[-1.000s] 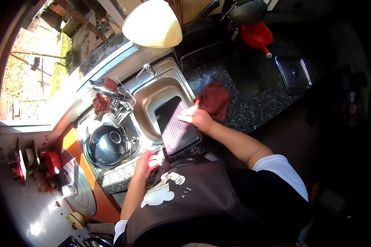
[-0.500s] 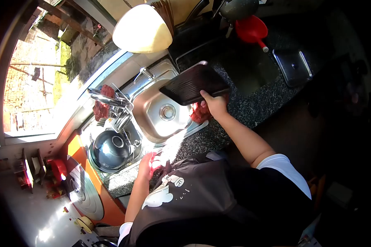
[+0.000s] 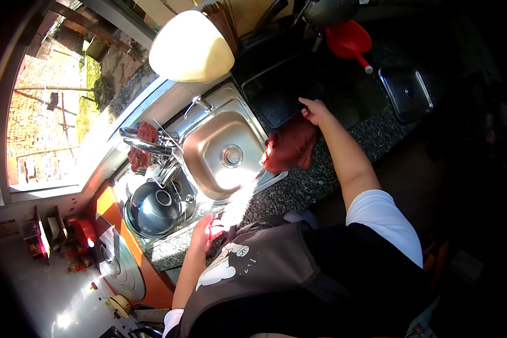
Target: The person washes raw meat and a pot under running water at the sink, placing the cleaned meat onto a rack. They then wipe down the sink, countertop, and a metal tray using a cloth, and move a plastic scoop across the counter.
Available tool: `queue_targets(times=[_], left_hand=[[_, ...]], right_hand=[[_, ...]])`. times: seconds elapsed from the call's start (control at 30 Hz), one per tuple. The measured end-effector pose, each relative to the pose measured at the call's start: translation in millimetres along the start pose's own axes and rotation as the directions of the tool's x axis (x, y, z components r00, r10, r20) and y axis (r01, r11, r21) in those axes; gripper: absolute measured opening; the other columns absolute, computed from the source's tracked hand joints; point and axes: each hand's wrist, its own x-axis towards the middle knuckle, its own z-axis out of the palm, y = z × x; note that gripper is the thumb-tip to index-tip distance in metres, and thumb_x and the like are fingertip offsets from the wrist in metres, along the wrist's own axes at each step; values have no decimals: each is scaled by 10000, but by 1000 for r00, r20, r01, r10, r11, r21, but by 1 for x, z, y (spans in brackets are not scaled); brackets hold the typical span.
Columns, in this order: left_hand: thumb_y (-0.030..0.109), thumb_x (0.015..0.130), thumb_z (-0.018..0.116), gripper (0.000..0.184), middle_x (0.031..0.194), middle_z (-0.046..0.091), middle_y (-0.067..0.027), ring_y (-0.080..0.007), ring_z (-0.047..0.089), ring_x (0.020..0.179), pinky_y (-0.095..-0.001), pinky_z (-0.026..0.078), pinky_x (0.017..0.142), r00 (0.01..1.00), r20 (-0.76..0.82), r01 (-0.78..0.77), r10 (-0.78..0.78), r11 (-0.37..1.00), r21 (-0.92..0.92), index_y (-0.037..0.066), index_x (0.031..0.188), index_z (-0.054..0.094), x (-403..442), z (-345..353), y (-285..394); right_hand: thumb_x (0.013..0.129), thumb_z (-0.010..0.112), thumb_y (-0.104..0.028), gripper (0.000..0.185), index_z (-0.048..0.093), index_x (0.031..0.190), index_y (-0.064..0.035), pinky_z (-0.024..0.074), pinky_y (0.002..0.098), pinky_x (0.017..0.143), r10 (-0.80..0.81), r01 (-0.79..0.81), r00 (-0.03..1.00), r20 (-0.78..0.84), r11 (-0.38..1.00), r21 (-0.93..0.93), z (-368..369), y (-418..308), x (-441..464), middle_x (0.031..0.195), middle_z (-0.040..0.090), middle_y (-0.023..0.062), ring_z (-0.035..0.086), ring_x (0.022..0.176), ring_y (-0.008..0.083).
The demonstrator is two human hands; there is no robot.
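Note:
My right hand [image 3: 315, 111] is at the near right edge of a dark ridged tray [image 3: 279, 104], with thumb and fingers closed on it. The tray lies low over the dark surface right of the steel sink [image 3: 200, 149]. Just below that hand a dark red cloth [image 3: 290, 146] lies crumpled on the counter, beside the sink's rim. My left hand [image 3: 207, 230] hangs near the counter's front edge, below the sink, its fingers partly curled and lit by the sun; whether it holds anything is unclear.
A dish rack with a dark pot [image 3: 154, 208] and cutlery stands left of the sink. A red scoop-like vessel [image 3: 349, 42] and a rectangular glass lid [image 3: 407, 94] lie at the right. A pale rounded shade [image 3: 191, 48] is above the faucet [image 3: 200, 103].
My right hand has carried the dark tray from over the sink to the surface right of it. The basin and red cloth are now uncovered. My left hand has hardly moved.

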Motion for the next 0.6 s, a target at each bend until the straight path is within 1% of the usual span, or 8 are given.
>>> queue_targets(times=[0.03, 0.13, 0.23, 0.27, 0.37, 0.4, 0.5, 0.6], left_hand=[[283, 946, 506, 291, 903, 632, -126, -221, 649, 754, -299, 541, 615, 1000, -18, -4, 4, 1000, 4, 32, 1094, 522, 0, 1, 1], [289, 948, 507, 297, 931, 626, -123, -225, 649, 770, -312, 542, 635, 1000, -2, -13, 13, 1000, 22, 33, 1098, 528, 0, 0, 1], [281, 947, 510, 292, 938, 624, -119, -225, 649, 778, -325, 545, 649, 999, -33, -6, 7, 1000, 6, 33, 1098, 536, -4, 6, 3], [277, 946, 513, 289, 926, 622, -114, -222, 649, 785, -326, 549, 661, 999, -34, -8, 8, 1000, -4, 30, 1092, 545, -4, 7, 3], [273, 942, 520, 287, 928, 618, -114, -221, 648, 801, -333, 553, 671, 999, -38, 16, -17, 1000, -20, 28, 1089, 547, 5, -2, 0], [258, 940, 525, 274, 928, 612, -110, -221, 646, 815, -342, 560, 687, 999, -42, 18, -19, 1000, -24, 23, 1079, 551, 6, 0, 1], [241, 940, 525, 259, 926, 608, -108, -219, 641, 820, -348, 564, 703, 996, -82, 31, -33, 999, -26, 19, 1071, 555, 6, 5, 3], [223, 942, 522, 238, 929, 598, -103, -217, 631, 831, -350, 566, 714, 996, -81, 27, -30, 999, -43, 16, 1049, 566, 12, 1, 1]], right_hand=[[808, 738, -137, 332, 455, 939, -22, 423, 197, 399, -9, 9, 1000, -2, 1000, -1, 1, -2, 10, 725, 491, 41, 486, 506, 116], [792, 756, -133, 325, 503, 943, 5, 456, 215, 416, -6, 6, 1000, 2, 999, 34, 16, -7, 30, 734, 527, 54, 523, 538, 137], [780, 768, -126, 377, 515, 1000, 45, 496, 240, 473, -56, 56, 998, 4, 996, 66, 42, -13, 42, 808, 550, 76, 552, 600, 160], [804, 728, -76, 352, 516, 1034, 86, 555, 275, 554, -72, 69, 996, 49, 996, 47, 49, -14, 48, 902, 580, 123, 600, 684, 197], [808, 706, -31, 355, 487, 1048, 112, 593, 322, 646, -110, 118, 986, 123, 991, -56, 66, -10, 74, 981, 570, 164, 640, 823, 253], [844, 655, -31, 287, 515, 1037, 129, 606, 356, 697, -139, 144, 989, 50, 984, -109, 73, -10, 72, 1001, 586, 208, 657, 847, 298], [883, 627, -103, 249, 540, 1003, 97, 598, 349, 645, -124, 123, 992, -3, 987, -107, 84, -7, 88, 913, 615, 184, 669, 749, 281], [905, 610, -202, 268, 581, 922, 63, 564, 316, 573, -160, 109, 977, -138, 940, -322, 90, -7, 96, 772, 641, 145, 671, 670, 240]])
